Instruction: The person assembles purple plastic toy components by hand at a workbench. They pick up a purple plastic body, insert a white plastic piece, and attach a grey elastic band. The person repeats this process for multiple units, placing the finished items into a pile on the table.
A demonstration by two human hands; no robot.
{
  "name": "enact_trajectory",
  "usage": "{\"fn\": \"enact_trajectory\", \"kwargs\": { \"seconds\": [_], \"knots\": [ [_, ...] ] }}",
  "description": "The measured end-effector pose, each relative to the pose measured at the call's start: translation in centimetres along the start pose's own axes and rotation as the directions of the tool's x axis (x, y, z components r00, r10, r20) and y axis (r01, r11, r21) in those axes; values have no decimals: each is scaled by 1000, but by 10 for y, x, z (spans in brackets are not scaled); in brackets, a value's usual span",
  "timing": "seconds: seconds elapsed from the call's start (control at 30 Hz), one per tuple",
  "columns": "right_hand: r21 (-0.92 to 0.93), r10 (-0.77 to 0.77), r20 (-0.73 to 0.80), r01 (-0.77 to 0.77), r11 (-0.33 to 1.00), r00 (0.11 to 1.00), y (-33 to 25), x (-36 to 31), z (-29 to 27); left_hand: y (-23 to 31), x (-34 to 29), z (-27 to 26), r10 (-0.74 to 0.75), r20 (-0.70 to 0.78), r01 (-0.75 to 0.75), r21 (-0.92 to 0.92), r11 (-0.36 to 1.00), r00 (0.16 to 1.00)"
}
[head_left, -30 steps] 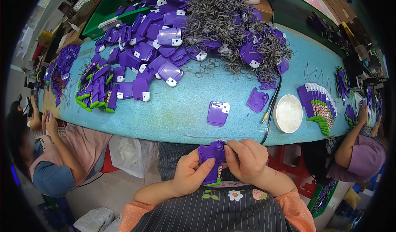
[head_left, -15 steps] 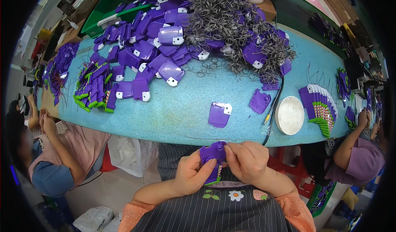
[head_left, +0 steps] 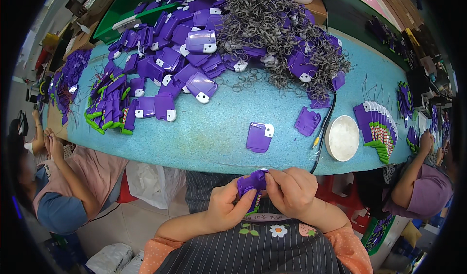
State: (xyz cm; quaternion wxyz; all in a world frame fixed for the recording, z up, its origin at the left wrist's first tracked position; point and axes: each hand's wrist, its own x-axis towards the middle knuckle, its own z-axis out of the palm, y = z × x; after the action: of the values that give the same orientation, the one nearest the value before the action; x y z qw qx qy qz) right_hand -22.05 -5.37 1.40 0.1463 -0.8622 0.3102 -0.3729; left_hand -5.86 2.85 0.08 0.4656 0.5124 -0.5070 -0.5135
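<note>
Between my hands, just off the table's near edge, is a purple plastic housing [head_left: 251, 181] with a striped, green-ended lower part. My left hand [head_left: 227, 200] is closed around its left side, thumb pressed across the front. My right hand [head_left: 293, 189] pinches the upper right corner with thumb and fingertips. Whatever small piece may sit under those fingertips is hidden. On the table ahead lies a purple cover with a white corner [head_left: 259, 137]. To its right are a loose purple shell [head_left: 307, 121] and a white round bowl [head_left: 342, 137].
Purple covers [head_left: 170, 60] are heaped at the far left beside a green bin [head_left: 109, 26]. Grey curled strips [head_left: 267, 26] cover more covers at the back. Green-ended units [head_left: 109, 101] lie left; others are fanned [head_left: 377, 128] right. A black cable [head_left: 323, 128] crosses the table. People sit either side.
The purple housing has tilted in my hands, so less of its front shows. Both hands keep nearly the same grip, and the view has shifted slightly.
</note>
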Motion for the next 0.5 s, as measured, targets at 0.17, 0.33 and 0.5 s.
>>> {"fn": "enact_trajectory", "kwargs": {
  "seconds": [0.17, 0.33, 0.5],
  "knots": [
    [77, 53, 97, -61, 995, 994, 1, 1, -1, 7, 7, -1, 240, 10, -230, 320, 919, 971],
    [131, -6, -21, 8, 991, 1000, 1, -1, 2, 9, -3, -6, -103, 50, 109, -149, 983, 993],
    [81, -62, -57, 67, 994, 996, 1, -6, 3, 15, -4, 2, -131, 51, 140, -450, 882, 990]
  ]
}}
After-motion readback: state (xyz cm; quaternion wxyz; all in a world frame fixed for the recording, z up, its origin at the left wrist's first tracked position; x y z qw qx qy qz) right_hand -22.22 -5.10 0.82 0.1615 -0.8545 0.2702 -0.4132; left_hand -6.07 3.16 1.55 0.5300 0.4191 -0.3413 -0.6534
